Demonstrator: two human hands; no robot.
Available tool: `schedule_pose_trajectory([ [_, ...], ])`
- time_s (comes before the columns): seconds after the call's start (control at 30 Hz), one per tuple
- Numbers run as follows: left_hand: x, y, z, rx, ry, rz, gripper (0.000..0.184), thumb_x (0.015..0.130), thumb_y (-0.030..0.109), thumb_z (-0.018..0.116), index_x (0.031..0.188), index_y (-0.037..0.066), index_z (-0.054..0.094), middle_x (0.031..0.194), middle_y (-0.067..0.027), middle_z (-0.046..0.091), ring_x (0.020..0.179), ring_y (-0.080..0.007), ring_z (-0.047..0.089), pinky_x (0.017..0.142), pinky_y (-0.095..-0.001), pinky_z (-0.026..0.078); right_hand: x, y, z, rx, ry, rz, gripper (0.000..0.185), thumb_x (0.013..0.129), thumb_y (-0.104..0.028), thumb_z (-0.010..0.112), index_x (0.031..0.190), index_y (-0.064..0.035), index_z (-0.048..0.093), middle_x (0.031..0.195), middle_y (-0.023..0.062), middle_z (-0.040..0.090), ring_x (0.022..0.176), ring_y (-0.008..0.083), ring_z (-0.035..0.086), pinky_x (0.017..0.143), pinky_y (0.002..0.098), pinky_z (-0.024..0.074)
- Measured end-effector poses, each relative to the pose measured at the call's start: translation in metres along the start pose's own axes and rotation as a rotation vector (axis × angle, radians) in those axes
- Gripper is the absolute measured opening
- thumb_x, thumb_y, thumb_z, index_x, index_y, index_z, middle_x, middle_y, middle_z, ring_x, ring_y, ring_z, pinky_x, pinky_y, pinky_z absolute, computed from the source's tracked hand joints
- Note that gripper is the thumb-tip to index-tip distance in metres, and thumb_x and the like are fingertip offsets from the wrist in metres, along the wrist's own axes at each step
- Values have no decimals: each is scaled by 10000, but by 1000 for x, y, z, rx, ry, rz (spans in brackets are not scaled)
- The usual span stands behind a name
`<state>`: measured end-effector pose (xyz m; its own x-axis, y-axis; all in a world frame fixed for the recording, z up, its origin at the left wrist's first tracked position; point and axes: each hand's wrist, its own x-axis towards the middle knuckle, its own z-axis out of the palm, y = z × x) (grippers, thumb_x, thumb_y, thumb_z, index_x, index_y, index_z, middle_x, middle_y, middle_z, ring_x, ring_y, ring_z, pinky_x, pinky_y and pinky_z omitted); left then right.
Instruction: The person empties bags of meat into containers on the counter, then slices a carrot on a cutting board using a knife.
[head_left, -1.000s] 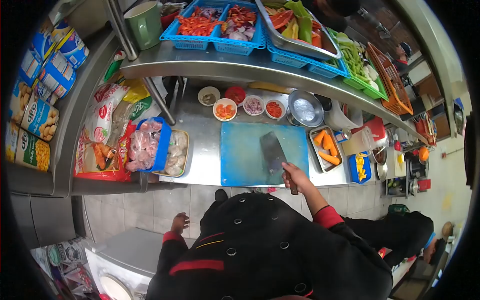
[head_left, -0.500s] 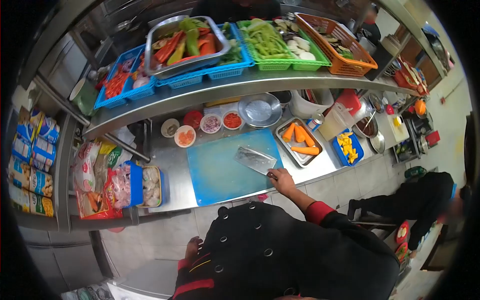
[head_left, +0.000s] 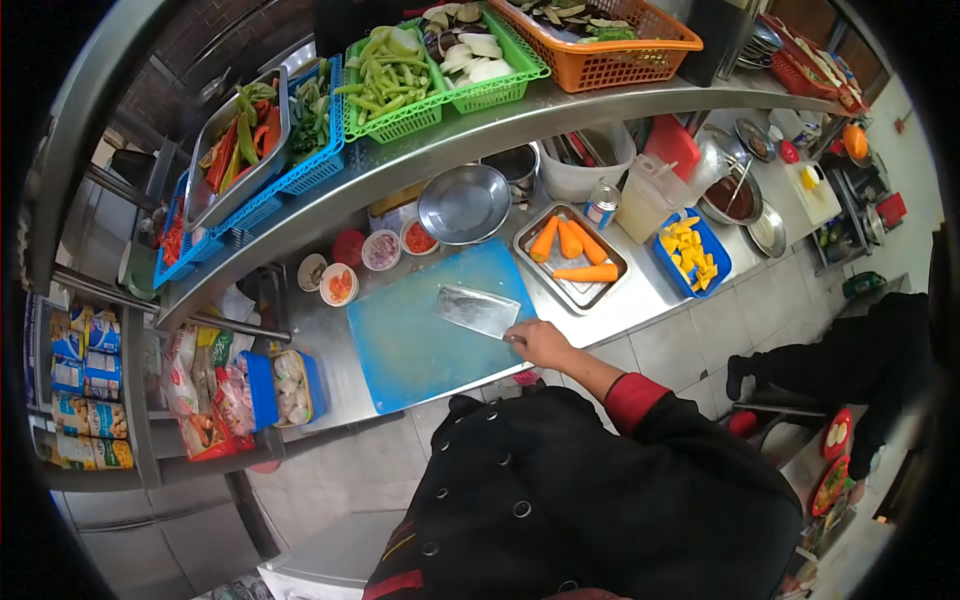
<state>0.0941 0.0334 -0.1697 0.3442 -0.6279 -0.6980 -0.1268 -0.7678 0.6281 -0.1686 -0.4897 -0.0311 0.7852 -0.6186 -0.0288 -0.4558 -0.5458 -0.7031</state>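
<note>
My right hand (head_left: 543, 345) is closed round the handle of a cleaver (head_left: 478, 311). Its broad blade lies flat over the blue cutting board (head_left: 395, 368), near the board's right side. Just right of the board sits a metal tray (head_left: 607, 297) with several peeled carrots (head_left: 583, 273). Beyond the board stand small tubs of chopped red onion (head_left: 381, 251), diced tomato (head_left: 420, 236) and orange-red pieces (head_left: 339, 286). My left hand is out of view.
A blue container (head_left: 712, 288) of yellow pieces stands right of the carrots. Behind are a metal bowl (head_left: 463, 205) and a can (head_left: 602, 204). Vegetable baskets line the raised shelf (head_left: 420, 135). A co-worker (head_left: 850, 350) bends at the right; blue tubs (head_left: 262, 390) sit left.
The view has turned, shifting the counter and shelf leftward in the picture. My left hand, earlier low beside my body, has left the view. My right hand still holds the cleaver over the board.
</note>
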Motion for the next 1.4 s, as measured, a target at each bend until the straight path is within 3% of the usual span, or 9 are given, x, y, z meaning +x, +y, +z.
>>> schedule_pose_trajectory([
  [0.37, 32, 59, -3, -130, -230, 245, 602, 909, 231, 717, 1429, 27, 495, 1142, -138, 722, 922, -245, 720, 770, -394, 578, 12, 87, -113, -565, 421, 379, 343, 748, -134, 753, 1090, -150, 742, 1109, 132, 630, 1048, 341, 580, 901, 459, 487],
  [0.47, 5, 202, -7, -204, -1, -225, 588, 953, 208, 683, 1463, 30, 448, 1062, -175, 732, 807, -232, 735, 691, -362, 579, 0, 115, -112, -660, 354, 339, 386, 760, -172, 767, 1141, -154, 708, 1093, 119, 565, 1063, 332, 538, 863, 445, 486],
  [0.6, 25, 271, 2, -27, 239, 264, 447, 972, 229, 692, 1363, 48, 573, 1102, -106, 717, 975, -165, 655, 853, -317, 527, 1, 105, -121, -578, 376, 282, 453, 669, -167, 824, 1100, -141, 686, 1067, 127, 593, 1039, 353, 561, 854, 476, 492],
  [0.73, 49, 340, 24, -416, -29, 460, 508, 998, 291, 676, 1430, 82, 513, 1157, -84, 695, 1026, -161, 642, 880, -324, 519, 4, 70, -113, -387, 512, 180, 403, 683, -151, 790, 1054, -91, 644, 995, 142, 604, 943, 357, 577, 836, 466, 494],
  [0.93, 72, 435, 31, -726, -40, 439, 566, 990, 310, 685, 1461, 91, 458, 1180, -101, 664, 1100, -170, 634, 919, -350, 516, 6, -92, -65, 394, -152, 68, 576, 817, -405, 836, 1237, -55, 656, 1204, 154, 595, 1015, 275, 638, 879, 378, 537],
  [1.03, 103, 414, 1, -460, 162, 208, 569, 951, 344, 718, 1418, 101, 504, 1173, -110, 655, 1066, -245, 648, 876, -380, 527, 14, -70, -24, 76, -100, -79, 514, 843, -345, 800, 1253, -71, 651, 1169, 168, 593, 1084, 340, 604, 940, 420, 514],
  [1.1, 129, 383, -21, 251, 427, 546, 517, 888, 325, 764, 1304, 84, 571, 1095, -176, 644, 988, -342, 652, 855, -431, 530, 9, -48, -1, -94, -42, -129, 419, 838, -217, 746, 1226, -83, 656, 1112, 165, 581, 1086, 372, 576, 950, 455, 499],
  [1.2, 134, 375, -44, 393, 454, 547, 480, 842, 259, 775, 1264, 103, 609, 1090, -184, 644, 988, -402, 620, 881, -466, 507, 12, -16, 24, -310, -32, -119, 365, 801, -103, 697, 1165, -99, 669, 1078, 153, 573, 1031, 359, 584, 904, 458, 509],
  [1.4, 141, 362, -59, 653, 537, 645, 449, 773, 138, 778, 1212, 152, 684, 1162, -68, 651, 1124, -318, 570, 978, -447, 453, 13, -5, 32, -168, 124, -103, 388, 738, 15, 660, 1104, -115, 660, 1029, 150, 567, 977, 378, 582, 857, 479, 514],
])
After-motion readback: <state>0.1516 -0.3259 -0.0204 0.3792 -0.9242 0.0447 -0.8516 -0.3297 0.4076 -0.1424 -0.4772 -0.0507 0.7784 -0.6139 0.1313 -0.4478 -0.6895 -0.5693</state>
